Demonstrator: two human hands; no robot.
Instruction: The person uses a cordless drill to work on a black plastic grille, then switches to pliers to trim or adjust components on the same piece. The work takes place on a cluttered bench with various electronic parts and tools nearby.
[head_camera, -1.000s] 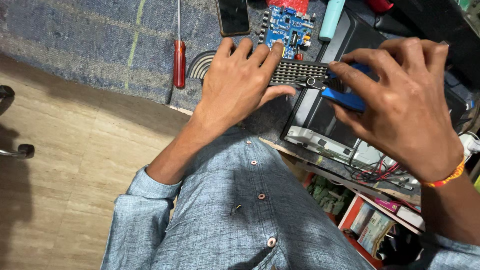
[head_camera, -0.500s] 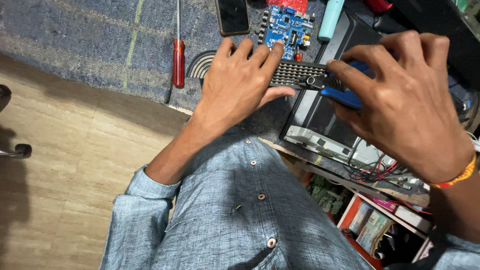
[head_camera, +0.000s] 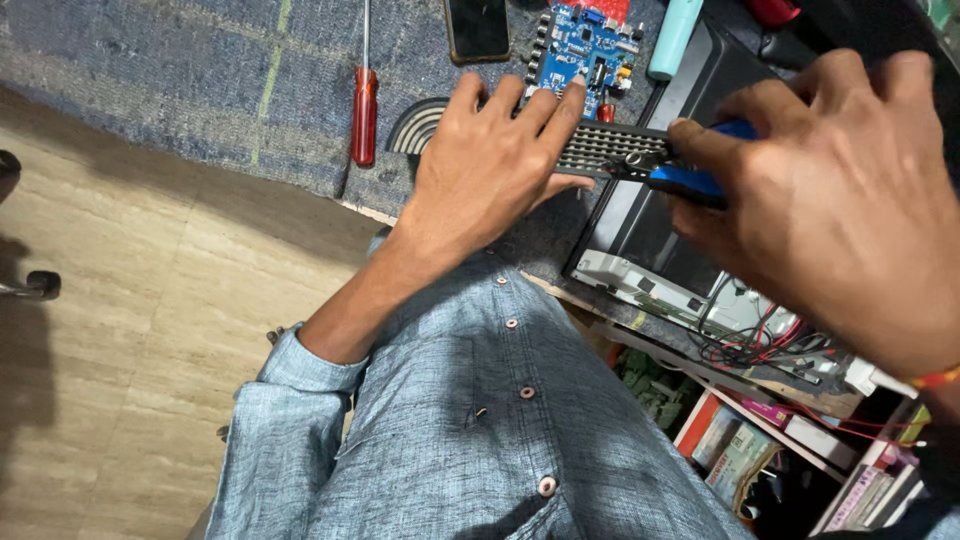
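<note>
A: While the left hand (head_camera: 490, 170) lies flat with its fingers spread, what is it pressing on?

B: A dark perforated strip (head_camera: 600, 150), a long grille-like piece. The fingertips rest along its near end, palm down, nothing gripped; the hand is open and simply holds the strip in place.

A: And the right hand (head_camera: 840, 200)?

B: It is curled around a blue-handled tool (head_camera: 700, 180), fingers and thumb closed on the handles. The tool's metal tip meets the far end of the strip, right between the two hands. I cannot tell whether it is pliers or cutters; the hand hides most of it.

A: What sits beyond the left fingertips?

B: A blue circuit board (head_camera: 590, 45), just past the strip, touching or nearly touching the middle fingers. Left of that board lies a black phone (head_camera: 478, 28), face up.

A: Anything further to the left of that hand?

B: A red-handled screwdriver (head_camera: 365, 110), lying apart on the grey-blue mat (head_camera: 150, 70). A ribbed dark arc (head_camera: 415, 128) shows just beside the left wrist.

A: And under the right hand?

B: A dark flat panel (head_camera: 650, 230) with a metal frame, and below it a tangle of red and black wires (head_camera: 760, 345). A teal cylinder (head_camera: 675, 35) lies beyond the right hand, near the board.
</note>
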